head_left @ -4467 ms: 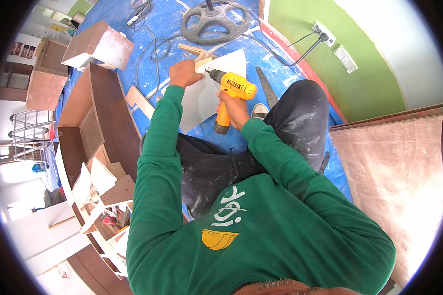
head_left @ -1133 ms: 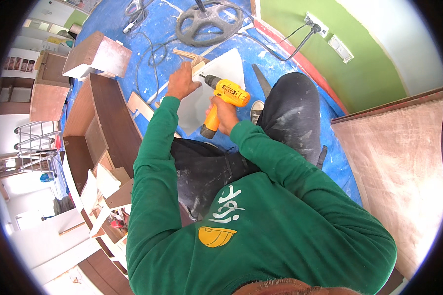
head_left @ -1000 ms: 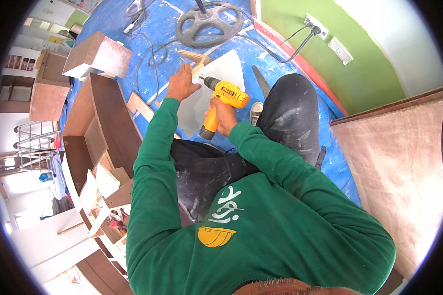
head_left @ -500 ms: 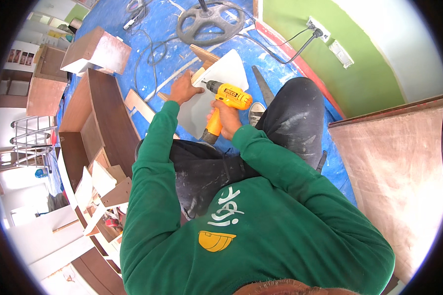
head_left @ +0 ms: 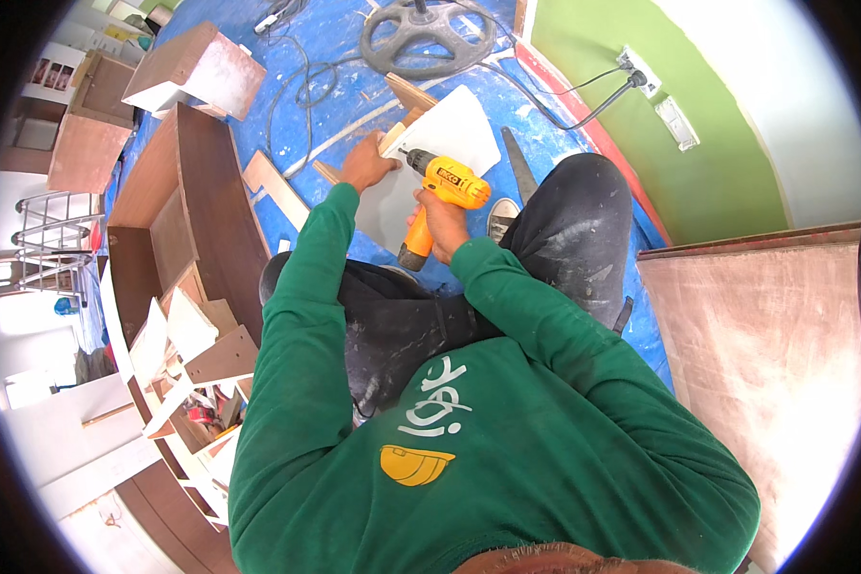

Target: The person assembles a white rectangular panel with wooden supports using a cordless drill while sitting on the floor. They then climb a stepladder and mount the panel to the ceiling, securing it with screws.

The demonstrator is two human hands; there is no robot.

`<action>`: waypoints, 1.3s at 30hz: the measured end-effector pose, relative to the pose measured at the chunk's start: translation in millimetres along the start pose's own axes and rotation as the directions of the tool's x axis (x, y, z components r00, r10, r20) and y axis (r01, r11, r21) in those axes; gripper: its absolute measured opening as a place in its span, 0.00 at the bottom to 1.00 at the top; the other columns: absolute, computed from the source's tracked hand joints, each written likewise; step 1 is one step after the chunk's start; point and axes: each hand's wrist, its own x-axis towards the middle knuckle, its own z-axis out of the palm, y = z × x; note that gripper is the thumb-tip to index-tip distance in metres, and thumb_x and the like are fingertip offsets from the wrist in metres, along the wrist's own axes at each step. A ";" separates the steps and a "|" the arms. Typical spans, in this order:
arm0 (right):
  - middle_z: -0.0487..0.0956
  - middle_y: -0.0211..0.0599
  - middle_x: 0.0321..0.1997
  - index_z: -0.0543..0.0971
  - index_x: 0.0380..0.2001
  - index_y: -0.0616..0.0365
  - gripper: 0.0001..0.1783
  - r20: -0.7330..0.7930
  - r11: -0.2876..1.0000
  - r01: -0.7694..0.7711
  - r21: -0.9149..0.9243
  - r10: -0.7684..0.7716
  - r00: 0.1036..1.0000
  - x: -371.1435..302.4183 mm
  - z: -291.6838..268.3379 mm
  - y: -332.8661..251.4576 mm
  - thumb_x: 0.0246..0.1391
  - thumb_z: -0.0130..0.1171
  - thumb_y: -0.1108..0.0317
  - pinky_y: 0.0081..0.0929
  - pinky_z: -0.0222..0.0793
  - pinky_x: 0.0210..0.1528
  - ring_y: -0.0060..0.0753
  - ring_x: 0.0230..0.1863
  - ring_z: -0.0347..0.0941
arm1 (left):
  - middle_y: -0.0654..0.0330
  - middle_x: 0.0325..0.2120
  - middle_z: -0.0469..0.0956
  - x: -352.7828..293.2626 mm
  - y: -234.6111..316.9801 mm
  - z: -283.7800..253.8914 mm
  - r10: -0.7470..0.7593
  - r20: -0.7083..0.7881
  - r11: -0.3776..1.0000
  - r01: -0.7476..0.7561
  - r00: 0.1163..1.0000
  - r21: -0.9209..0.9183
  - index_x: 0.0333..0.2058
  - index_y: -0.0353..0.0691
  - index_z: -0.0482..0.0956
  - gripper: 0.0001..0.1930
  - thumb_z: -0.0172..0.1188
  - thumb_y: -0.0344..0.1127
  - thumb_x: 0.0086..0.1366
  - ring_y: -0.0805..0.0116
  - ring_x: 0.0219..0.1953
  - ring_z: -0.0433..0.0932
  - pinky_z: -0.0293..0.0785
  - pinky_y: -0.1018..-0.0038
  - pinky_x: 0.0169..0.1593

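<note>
Near 12 o'clock of the view, the right hand (head_left: 440, 228) is wrapped around the grip of a yellow cordless drill (head_left: 454, 182), its chuck aimed toward 10 o'clock, at a white panel (head_left: 464, 124); whether the bit touches it I cannot tell. At 11 o'clock the left hand (head_left: 368, 163) grasps the panel's left edge. A tapered saw blade (head_left: 519, 165) lies at 1 o'clock, a brown cabinet (head_left: 218, 187) at 10, a spoked black base (head_left: 426, 43) farther out at 12.
</note>
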 end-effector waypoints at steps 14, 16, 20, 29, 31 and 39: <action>0.79 0.37 0.39 0.76 0.49 0.59 0.16 -0.038 0.977 0.212 0.013 -0.211 0.977 -5.1 -4.1 0.4 0.61 0.67 0.66 0.35 0.78 0.25 0.33 0.27 0.80 | 0.47 0.50 0.84 -1.0 10.8 -2.7 -0.119 0.016 0.993 0.119 0.993 -0.005 0.60 0.43 0.78 0.39 0.79 0.48 0.50 0.47 0.53 0.83 0.78 0.56 0.55; 0.79 0.36 0.37 0.76 0.48 0.59 0.15 -0.021 0.981 0.195 -0.005 -0.195 0.981 -4.7 -5.0 0.6 0.61 0.66 0.66 0.35 0.78 0.26 0.33 0.28 0.80 | 0.47 0.51 0.84 0.5 9.2 -2.8 -0.114 0.047 0.993 0.115 0.992 -0.031 0.61 0.43 0.77 0.40 0.79 0.49 0.50 0.47 0.54 0.83 0.78 0.56 0.56; 0.79 0.35 0.33 0.76 0.45 0.58 0.13 0.001 0.992 0.115 -0.055 -0.115 0.993 -1.0 -5.0 5.9 0.61 0.65 0.66 0.35 0.77 0.29 0.32 0.27 0.79 | 0.46 0.52 0.83 2.3 -0.6 3.8 -0.096 0.011 0.995 0.096 0.995 -0.002 0.61 0.43 0.76 0.40 0.78 0.49 0.50 0.47 0.54 0.82 0.77 0.56 0.57; 0.76 0.33 0.29 0.76 0.43 0.58 0.11 -0.023 0.996 0.041 -0.078 -0.043 0.999 5.3 -4.7 11.4 0.60 0.63 0.68 0.33 0.77 0.31 0.31 0.25 0.76 | 0.46 0.52 0.83 0.9 -3.4 9.0 -0.030 -0.023 0.999 0.029 0.999 -0.027 0.62 0.43 0.75 0.40 0.77 0.50 0.52 0.45 0.55 0.82 0.77 0.55 0.57; 0.76 0.34 0.28 0.76 0.43 0.59 0.11 -0.015 0.995 0.050 -0.091 -0.052 0.999 6.5 -5.7 12.1 0.60 0.63 0.69 0.33 0.76 0.31 0.31 0.25 0.76 | 0.45 0.52 0.83 -0.4 0.6 7.6 -0.036 -0.034 0.999 0.035 0.999 -0.014 0.62 0.44 0.75 0.39 0.77 0.49 0.52 0.45 0.54 0.82 0.77 0.55 0.56; 0.76 0.34 0.26 0.76 0.44 0.59 0.10 0.039 0.981 0.105 -0.162 -0.100 0.994 9.9 -8.6 14.1 0.60 0.62 0.70 0.33 0.76 0.30 0.30 0.25 0.76 | 0.45 0.50 0.84 -2.1 0.8 4.1 0.000 -0.035 1.000 0.000 0.999 -0.024 0.60 0.43 0.75 0.37 0.76 0.48 0.53 0.43 0.53 0.82 0.77 0.54 0.56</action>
